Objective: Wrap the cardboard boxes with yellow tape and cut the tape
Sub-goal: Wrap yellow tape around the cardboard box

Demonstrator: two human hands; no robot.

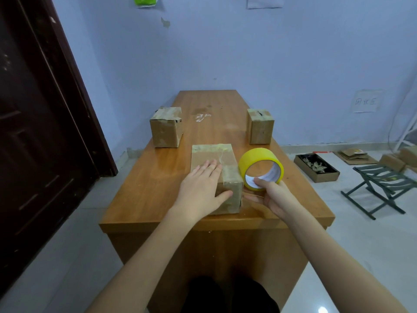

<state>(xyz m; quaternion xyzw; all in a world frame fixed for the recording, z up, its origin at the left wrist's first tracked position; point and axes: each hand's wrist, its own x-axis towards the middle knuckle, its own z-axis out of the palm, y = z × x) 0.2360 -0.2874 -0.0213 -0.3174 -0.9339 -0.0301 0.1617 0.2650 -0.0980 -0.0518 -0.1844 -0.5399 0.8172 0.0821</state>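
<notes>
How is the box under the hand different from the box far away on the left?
The near box lies in the middle of the table, while the far left box stands close to the table's left edge. The left hand presses flat on the near box; nothing touches the far left box. The near box has the yellow tape roll, held by the right hand, right beside it. Both are brown cardboard with old tape on them.

Both bare forearms are reaching forward. The left hand (204,188) is lying palm-down, fingers straight and together, thumb spread. The right hand (272,195) is curling palm-up, thumb pinching against the fingers.
</notes>
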